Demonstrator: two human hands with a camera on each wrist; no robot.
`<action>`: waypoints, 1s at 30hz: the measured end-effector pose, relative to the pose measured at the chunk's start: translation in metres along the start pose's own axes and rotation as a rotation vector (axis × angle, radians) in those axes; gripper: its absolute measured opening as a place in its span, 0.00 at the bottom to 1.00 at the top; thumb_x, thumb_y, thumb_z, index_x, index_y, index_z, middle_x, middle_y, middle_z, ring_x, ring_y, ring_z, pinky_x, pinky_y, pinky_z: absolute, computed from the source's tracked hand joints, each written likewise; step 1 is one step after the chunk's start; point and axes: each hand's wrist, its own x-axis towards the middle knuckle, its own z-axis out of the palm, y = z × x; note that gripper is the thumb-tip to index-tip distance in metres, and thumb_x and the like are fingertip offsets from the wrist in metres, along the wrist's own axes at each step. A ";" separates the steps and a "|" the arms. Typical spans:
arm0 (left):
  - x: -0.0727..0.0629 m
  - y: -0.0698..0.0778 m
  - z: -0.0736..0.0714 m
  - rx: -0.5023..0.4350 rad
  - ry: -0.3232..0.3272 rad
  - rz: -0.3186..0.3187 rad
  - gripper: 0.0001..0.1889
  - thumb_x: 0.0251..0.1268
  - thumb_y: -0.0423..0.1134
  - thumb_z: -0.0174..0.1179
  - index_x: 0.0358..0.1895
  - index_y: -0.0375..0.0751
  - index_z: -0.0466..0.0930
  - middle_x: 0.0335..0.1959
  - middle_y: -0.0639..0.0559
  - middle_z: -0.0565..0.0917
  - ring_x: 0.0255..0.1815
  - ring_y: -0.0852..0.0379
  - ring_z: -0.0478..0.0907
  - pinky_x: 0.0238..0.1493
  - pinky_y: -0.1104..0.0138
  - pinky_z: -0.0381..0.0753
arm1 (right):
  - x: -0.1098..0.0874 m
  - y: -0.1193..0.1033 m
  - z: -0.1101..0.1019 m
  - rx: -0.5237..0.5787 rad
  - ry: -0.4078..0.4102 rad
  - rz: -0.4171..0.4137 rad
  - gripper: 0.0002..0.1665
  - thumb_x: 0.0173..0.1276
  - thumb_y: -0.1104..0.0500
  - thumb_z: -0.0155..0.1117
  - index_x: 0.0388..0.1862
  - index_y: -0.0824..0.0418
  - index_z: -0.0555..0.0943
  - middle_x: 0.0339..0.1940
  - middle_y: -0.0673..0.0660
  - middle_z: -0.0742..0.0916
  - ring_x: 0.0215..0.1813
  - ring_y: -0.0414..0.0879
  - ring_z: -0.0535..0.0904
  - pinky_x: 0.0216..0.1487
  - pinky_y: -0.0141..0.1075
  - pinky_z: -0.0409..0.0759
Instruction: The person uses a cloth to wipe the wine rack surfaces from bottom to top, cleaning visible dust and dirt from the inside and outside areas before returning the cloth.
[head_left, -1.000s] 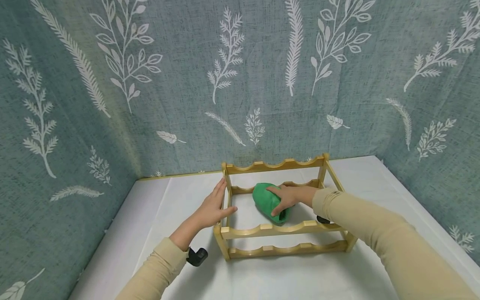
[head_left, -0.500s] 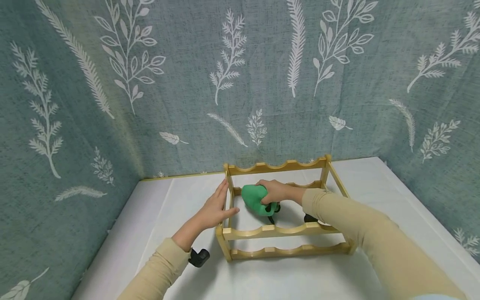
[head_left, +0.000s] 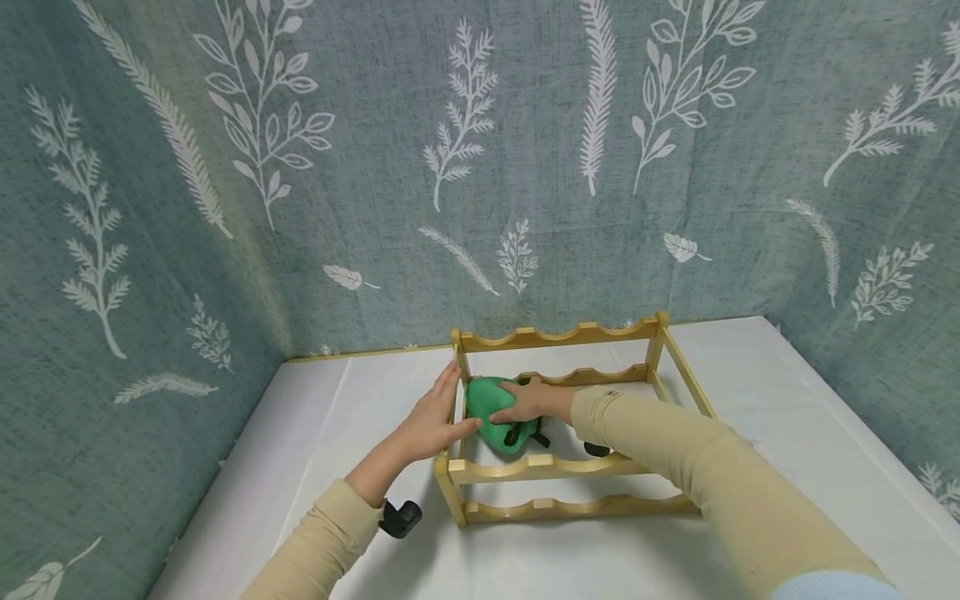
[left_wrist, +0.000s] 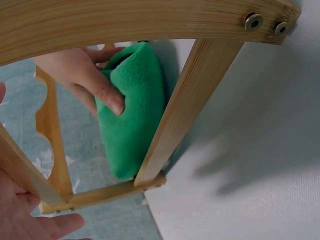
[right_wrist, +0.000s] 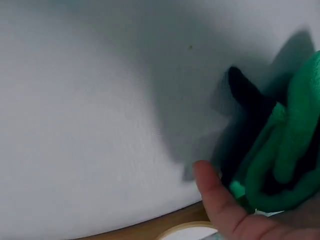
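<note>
A soft green fleecy bundle with dark strips lies inside a wooden rack with scalloped rails, up against the rack's left end. My right hand reaches in from the right and grips it. In the left wrist view, that hand's thumb presses on the green fabric beside its folded opening. A dark strip sticks out from the bundle in the right wrist view. My left hand rests along the outside of the rack's left end, fingers straight and thumb spread toward the bundle.
The rack stands on a white-covered table. Behind and beside it hangs a grey-green cloth with white leaf prints. Black wrist devices, one a camera, are worn under both sleeves.
My right hand has shifted the green bundle left across the rack, from near the middle to the left end. My left hand has stayed at the rack's end.
</note>
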 end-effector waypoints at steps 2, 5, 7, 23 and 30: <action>0.001 0.000 -0.001 0.000 0.005 0.006 0.44 0.63 0.48 0.54 0.72 0.31 0.37 0.74 0.41 0.37 0.70 0.36 0.47 0.64 0.43 0.54 | -0.002 -0.001 0.000 0.004 0.015 0.001 0.47 0.63 0.35 0.53 0.74 0.50 0.48 0.70 0.67 0.59 0.69 0.63 0.57 0.58 0.50 0.69; 0.002 0.000 -0.001 -0.004 0.005 0.006 0.44 0.63 0.49 0.54 0.72 0.32 0.38 0.74 0.42 0.37 0.71 0.37 0.47 0.64 0.43 0.54 | -0.001 0.001 0.000 0.087 0.034 -0.009 0.48 0.61 0.42 0.60 0.74 0.51 0.50 0.69 0.66 0.62 0.67 0.60 0.62 0.53 0.46 0.73; 0.001 0.000 -0.001 -0.011 0.000 -0.004 0.44 0.63 0.49 0.54 0.72 0.32 0.38 0.74 0.42 0.37 0.71 0.37 0.46 0.64 0.44 0.54 | 0.002 0.003 0.001 0.167 0.048 -0.022 0.49 0.58 0.48 0.65 0.73 0.50 0.52 0.68 0.64 0.65 0.64 0.57 0.65 0.49 0.43 0.75; 0.000 0.000 -0.002 -0.017 -0.001 0.015 0.43 0.64 0.48 0.54 0.72 0.31 0.39 0.74 0.41 0.38 0.71 0.37 0.45 0.64 0.43 0.53 | 0.010 0.002 0.001 0.347 0.089 -0.138 0.32 0.57 0.59 0.64 0.60 0.61 0.67 0.42 0.56 0.78 0.39 0.47 0.74 0.32 0.36 0.75; -0.001 0.000 -0.001 -0.017 -0.001 0.001 0.44 0.64 0.51 0.53 0.72 0.31 0.38 0.74 0.42 0.38 0.71 0.37 0.46 0.64 0.43 0.53 | 0.018 0.015 -0.003 0.326 0.227 -0.057 0.23 0.58 0.60 0.61 0.53 0.62 0.72 0.44 0.60 0.78 0.39 0.50 0.74 0.29 0.38 0.75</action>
